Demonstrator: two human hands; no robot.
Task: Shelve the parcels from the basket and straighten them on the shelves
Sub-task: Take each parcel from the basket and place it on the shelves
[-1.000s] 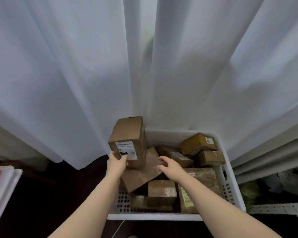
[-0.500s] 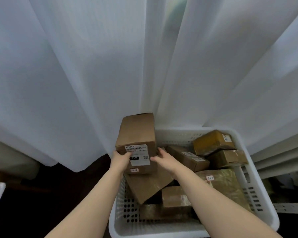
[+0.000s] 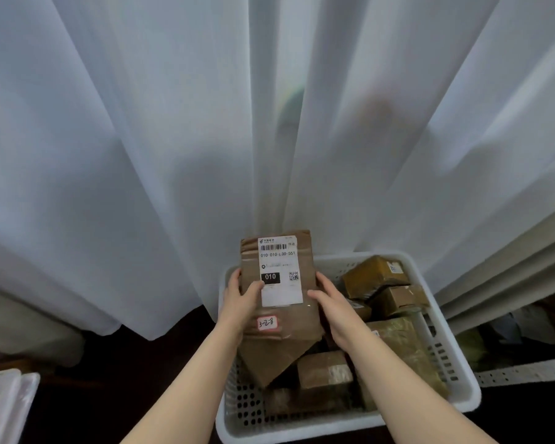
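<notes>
Your left grip (image 3: 237, 302) and right grip (image 3: 334, 309) held the brown parcel (image 3: 281, 283) by its sides. It was up over the white basket (image 3: 302, 427)

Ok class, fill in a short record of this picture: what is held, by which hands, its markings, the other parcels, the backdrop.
Held: brown parcel, label side toward the camera
Hands: left hand and right hand grip its sides
Markings: white label with 010; small red-edged sticker below
Rest: other parcels piled in the basket
Backdrop: white curtain
</notes>
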